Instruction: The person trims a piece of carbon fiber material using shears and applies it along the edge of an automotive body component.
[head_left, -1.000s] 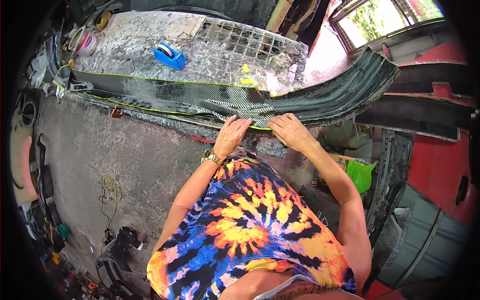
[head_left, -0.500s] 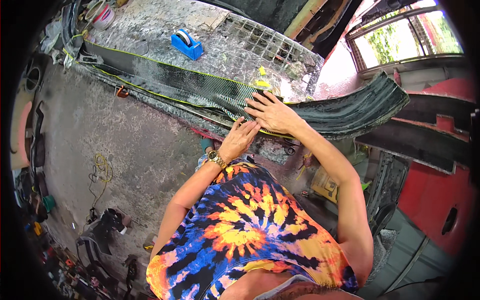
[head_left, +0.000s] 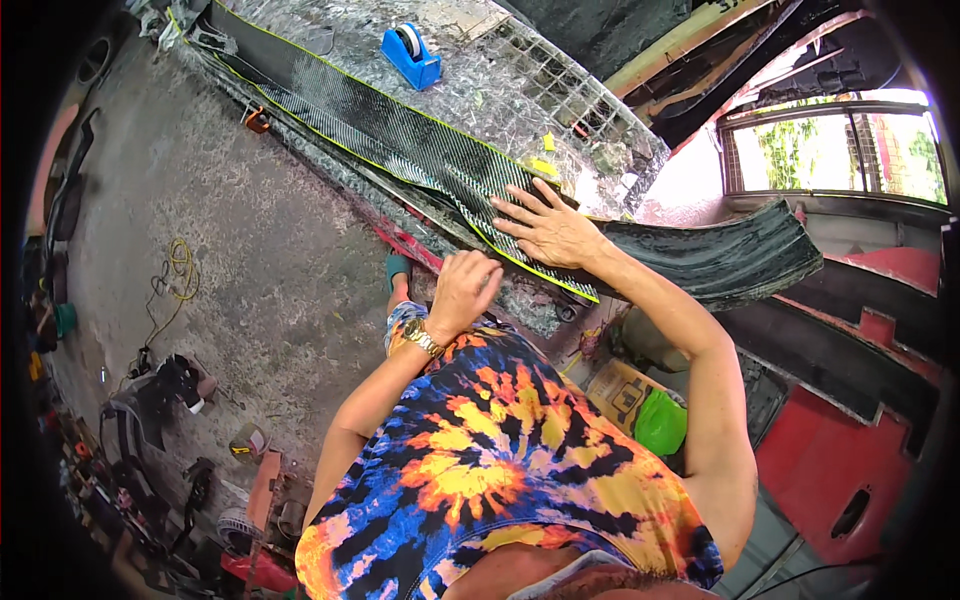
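A long strip of black woven carbon-fibre cloth [head_left: 400, 140], edged in bright yellow, lies along a long dark mould [head_left: 715, 262] whose curved end shows at the right. My right hand [head_left: 548, 235] is spread flat on the cloth near its right end, fingers apart. Just below the cloth's near edge is my left hand [head_left: 465, 288], its fingers curled in and apart from the cloth. Nothing shows in it, though its palm is turned away. Ripples run through the cloth left of my right hand.
A blue tape dispenser [head_left: 411, 57] stands on the stained worktable [head_left: 480, 95], with yellow tape scraps [head_left: 544, 166] nearby. An orange clamp [head_left: 257, 120] sits at the table's near edge. A yellow cord [head_left: 182, 268] lies on the floor. Red panels [head_left: 835, 475] stand at the right.
My left hand has come off the cloth's edge, back toward my body, and its fingers have curled. My right hand stays flat on the cloth. The view has shifted.
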